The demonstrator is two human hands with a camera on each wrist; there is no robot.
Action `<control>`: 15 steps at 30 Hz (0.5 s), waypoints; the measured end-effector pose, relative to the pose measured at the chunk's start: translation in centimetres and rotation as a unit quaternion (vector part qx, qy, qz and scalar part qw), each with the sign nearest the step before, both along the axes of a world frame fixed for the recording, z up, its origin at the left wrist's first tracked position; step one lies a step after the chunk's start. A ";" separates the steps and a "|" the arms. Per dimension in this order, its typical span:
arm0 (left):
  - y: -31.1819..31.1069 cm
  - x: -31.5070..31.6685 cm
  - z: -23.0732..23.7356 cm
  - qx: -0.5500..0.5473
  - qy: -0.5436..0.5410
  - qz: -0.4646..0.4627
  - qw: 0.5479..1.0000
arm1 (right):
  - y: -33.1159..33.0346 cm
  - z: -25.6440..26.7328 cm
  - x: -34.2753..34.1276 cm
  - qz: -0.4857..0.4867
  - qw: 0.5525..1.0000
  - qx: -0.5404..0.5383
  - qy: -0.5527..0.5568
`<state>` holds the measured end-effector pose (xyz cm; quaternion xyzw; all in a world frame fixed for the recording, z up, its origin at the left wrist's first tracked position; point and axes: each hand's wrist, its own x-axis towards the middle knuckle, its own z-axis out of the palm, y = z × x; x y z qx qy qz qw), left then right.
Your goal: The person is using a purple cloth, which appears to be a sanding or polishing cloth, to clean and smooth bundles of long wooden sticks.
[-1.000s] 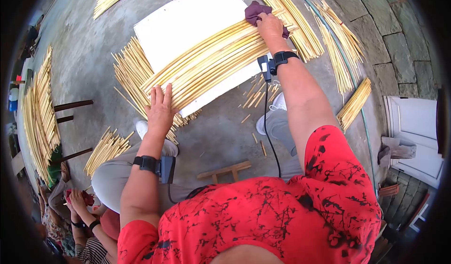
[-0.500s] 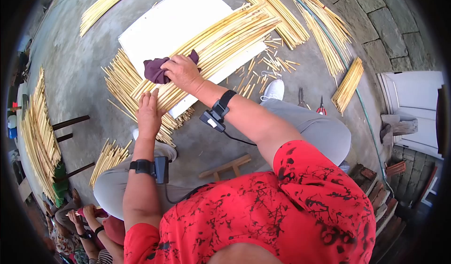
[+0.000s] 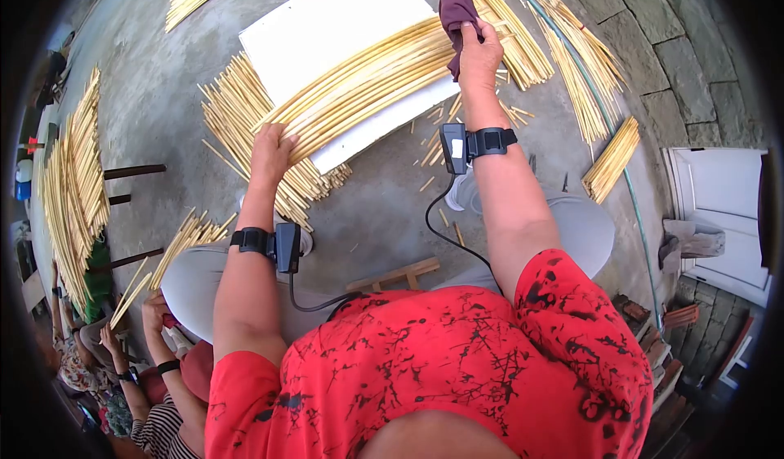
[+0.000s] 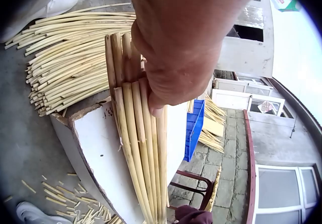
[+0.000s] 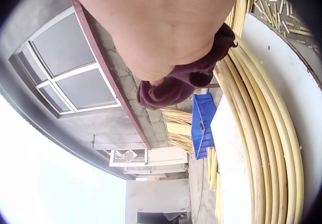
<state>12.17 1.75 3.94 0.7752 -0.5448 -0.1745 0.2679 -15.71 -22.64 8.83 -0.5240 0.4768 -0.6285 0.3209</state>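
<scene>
A layer of long straw-coloured sticks (image 3: 367, 71) lies across a white board (image 3: 327, 30). At the layer's near-left end, my left hand (image 3: 271, 155) grips the stick ends; its thumb or fingertip presses on them in the left wrist view. My right hand (image 3: 480, 63) holds a bunched dark purple cloth (image 3: 457, 10) at the far-right end of the layer, thumb and fingers closed on the fabric. Seen from the right wrist, the cloth (image 5: 171, 85) hangs below the hand beside the curved-looking sticks (image 5: 266, 128). My palm hides part of it.
More stick bundles lie around: one (image 3: 241, 104) under the board's left side, others (image 3: 506, 30) beyond its right end and far left (image 3: 73, 189). Short offcuts (image 3: 429, 149) litter the floor by my shoes. A low wooden stool (image 3: 396, 275) and another person's arms (image 3: 159, 328) are nearby.
My right hand with the purple cloth went from the far-right end to the near-left end of the sticks, then back to the far right. My left hand stayed at the near-left ends.
</scene>
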 end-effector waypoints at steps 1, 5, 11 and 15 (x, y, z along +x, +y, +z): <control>-0.1 0.0 -0.2 0.000 -0.001 0.007 1.000 | 0.0 -0.2 -0.1 0.004 1.000 0.008 -0.008; -0.3 0.0 0.1 0.002 -0.012 0.027 1.000 | 0.8 0.7 0.0 -0.011 1.000 0.025 -0.003; -0.5 0.2 0.0 0.012 -0.020 0.043 0.999 | 2.4 1.3 1.6 0.004 0.993 -0.005 0.118; -1.1 0.0 -0.3 0.028 -0.001 0.095 0.995 | 6.2 -1.5 5.6 0.067 0.950 -0.103 0.288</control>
